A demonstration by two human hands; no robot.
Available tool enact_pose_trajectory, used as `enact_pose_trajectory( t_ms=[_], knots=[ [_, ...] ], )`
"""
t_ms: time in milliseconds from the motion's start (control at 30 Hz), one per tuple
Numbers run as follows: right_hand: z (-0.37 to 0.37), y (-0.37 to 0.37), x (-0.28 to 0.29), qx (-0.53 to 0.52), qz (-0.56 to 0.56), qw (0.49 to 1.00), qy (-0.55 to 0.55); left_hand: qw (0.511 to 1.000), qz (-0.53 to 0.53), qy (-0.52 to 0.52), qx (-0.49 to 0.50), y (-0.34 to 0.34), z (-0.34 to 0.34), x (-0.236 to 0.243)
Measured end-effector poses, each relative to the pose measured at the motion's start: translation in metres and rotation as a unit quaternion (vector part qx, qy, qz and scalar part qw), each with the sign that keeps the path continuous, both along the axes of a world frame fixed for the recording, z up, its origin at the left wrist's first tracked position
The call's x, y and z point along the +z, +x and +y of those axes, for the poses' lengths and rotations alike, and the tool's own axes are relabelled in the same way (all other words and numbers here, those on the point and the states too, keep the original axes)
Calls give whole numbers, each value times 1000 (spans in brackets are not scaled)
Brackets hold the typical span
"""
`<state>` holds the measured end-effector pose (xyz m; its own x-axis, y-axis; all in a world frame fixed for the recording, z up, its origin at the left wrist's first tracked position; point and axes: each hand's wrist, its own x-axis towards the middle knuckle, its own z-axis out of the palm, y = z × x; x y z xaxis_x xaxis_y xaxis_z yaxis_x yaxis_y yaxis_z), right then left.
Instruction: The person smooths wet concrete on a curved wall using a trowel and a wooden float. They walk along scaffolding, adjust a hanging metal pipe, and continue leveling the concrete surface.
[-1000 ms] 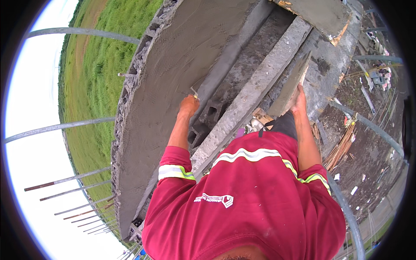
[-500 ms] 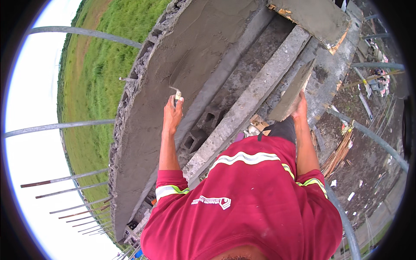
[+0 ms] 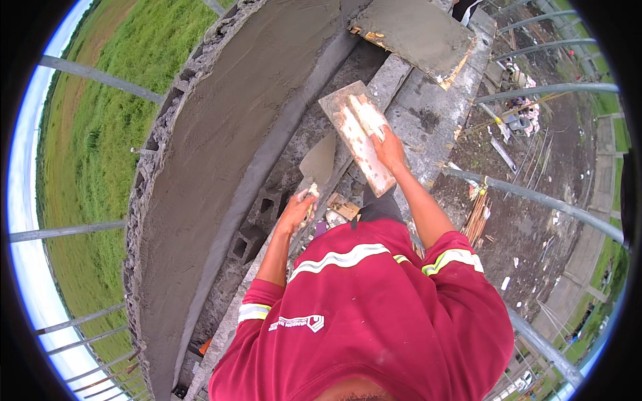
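Note:
My left hand (image 3: pixel 296 211) is closed around the handle of a pointed trowel (image 3: pixel 318 162), its grey blade directed away from me, just left of the float. My right hand (image 3: pixel 389 148) grips a rectangular plastering float (image 3: pixel 356 152) by the handle on its back. That pale, mortar-spotted back is turned up, and the working face is hidden. Trowel and float are close together, though I cannot tell whether they touch. To the left rises a wall (image 3: pixel 221 127) coated in smooth grey mortar, with a rough broken top edge. Neither tool appears to touch it.
A board heaped with wet mortar (image 3: pixel 418 37) lies ahead on the concrete ledge (image 3: pixel 428 100). Hollow blocks (image 3: pixel 249 242) sit in the trough along the wall's foot. Metal scaffold pipes (image 3: pixel 535 194) cross at the right above lower ground. Grass (image 3: pixel 100 134) lies beyond the wall.
My left hand has come away from the wall, bringing the trowel rightward and nearer the float. My right hand has turned the float so its back shows. The view has shifted right.

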<state>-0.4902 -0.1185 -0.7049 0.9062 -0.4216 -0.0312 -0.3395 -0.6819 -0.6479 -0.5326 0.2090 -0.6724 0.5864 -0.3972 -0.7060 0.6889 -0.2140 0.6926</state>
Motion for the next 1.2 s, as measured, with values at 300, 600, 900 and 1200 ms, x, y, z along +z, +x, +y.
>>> enact_pose_trajectory(
  t_ms=[300, 600, 900, 1200],
  knots=[
    [-71, 99, 20, 133, 81, 982, -102, 995, 21, -98, -9, 126, -150, -47],
    [-136, 172, -33, 276, 124, 945, -120, 1000, 21, 4, -23, 158, -198, -65],
    [-128, 201, -42, 381, 84, 909, -147, 1000, -30, 1, 0, 155, -200, -73],
    [-124, 207, -29, 396, 80, 886, -230, 990, -117, 84, -6, 139, -190, -74]
  ],
)
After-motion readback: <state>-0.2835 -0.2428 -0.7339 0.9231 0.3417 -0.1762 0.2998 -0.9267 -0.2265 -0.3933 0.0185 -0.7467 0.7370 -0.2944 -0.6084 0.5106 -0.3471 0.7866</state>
